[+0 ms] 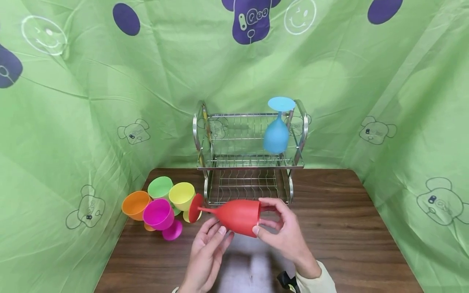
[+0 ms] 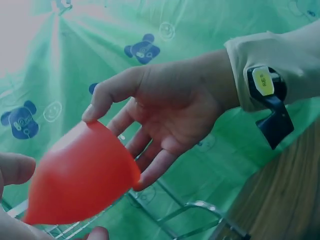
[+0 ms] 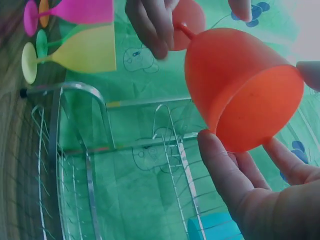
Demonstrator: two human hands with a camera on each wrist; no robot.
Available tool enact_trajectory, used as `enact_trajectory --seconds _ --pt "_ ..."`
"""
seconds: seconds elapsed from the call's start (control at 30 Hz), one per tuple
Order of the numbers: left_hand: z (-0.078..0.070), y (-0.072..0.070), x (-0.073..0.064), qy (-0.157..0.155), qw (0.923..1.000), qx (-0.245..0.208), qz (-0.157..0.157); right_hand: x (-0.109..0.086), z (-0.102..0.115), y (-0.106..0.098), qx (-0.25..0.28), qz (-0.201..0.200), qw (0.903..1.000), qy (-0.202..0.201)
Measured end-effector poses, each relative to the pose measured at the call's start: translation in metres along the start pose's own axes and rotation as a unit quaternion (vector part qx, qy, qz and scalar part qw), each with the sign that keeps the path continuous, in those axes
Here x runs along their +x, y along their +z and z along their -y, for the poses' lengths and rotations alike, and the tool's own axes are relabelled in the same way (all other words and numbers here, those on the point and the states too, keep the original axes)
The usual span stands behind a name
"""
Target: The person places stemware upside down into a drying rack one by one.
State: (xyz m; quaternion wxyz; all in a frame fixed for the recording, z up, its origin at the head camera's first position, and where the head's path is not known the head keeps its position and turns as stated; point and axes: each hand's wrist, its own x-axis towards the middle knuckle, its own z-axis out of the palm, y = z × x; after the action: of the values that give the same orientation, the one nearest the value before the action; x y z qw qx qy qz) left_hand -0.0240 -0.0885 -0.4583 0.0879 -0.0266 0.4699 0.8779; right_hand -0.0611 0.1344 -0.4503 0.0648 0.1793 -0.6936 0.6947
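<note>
A red plastic goblet (image 1: 239, 215) lies sideways in the air above the table, its foot pointing left and its mouth right. My right hand (image 1: 283, 232) grips it by the rim, thumb on the near side and fingertips round the far edge. Beneath the stem end of the bowl is my left hand (image 1: 209, 252), thumb and fingers spread loosely around the goblet. In the right wrist view the left thumb (image 3: 241, 9) stands slightly apart from the bowl. The right wrist view also looks into the goblet's hollow mouth (image 3: 262, 112).
A two-tier metal dish rack (image 1: 249, 167) stands behind the hands. An upside-down blue goblet (image 1: 276, 136) rests on its upper tier at right. Upright orange (image 1: 136, 205), green (image 1: 160, 188), yellow (image 1: 182, 196) and magenta goblets (image 1: 158, 215) cluster at left on the wooden table (image 1: 337, 228).
</note>
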Motion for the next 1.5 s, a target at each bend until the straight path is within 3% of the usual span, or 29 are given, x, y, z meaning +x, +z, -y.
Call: enact_trajectory --seconds 0.13,0.47,0.87,1.07,1.23,1.5 --pt "0.004 -0.001 0.003 0.002 0.9986 -0.037 0.037 -0.001 -0.003 0.003 0.06 0.005 0.9982 0.005" --pt "0.008 -0.002 0.007 0.04 0.9933 -0.076 0.076 -0.006 -0.007 0.013 0.17 0.006 0.985 0.027" --pt "0.008 -0.004 0.01 0.065 0.9909 -0.087 0.08 -0.006 -0.008 0.015 0.191 0.006 0.981 0.035" --pt "0.002 -0.002 0.014 0.084 0.9919 -0.057 0.077 -0.003 -0.011 0.011 0.179 0.017 0.9834 0.022" --pt "-0.007 0.001 0.017 0.1 0.994 -0.001 0.045 -0.001 -0.012 0.005 0.152 0.023 0.988 0.009" --pt "-0.023 0.005 0.023 0.113 0.9882 0.103 -0.002 0.003 -0.01 -0.016 0.05 -0.023 0.9981 0.028"
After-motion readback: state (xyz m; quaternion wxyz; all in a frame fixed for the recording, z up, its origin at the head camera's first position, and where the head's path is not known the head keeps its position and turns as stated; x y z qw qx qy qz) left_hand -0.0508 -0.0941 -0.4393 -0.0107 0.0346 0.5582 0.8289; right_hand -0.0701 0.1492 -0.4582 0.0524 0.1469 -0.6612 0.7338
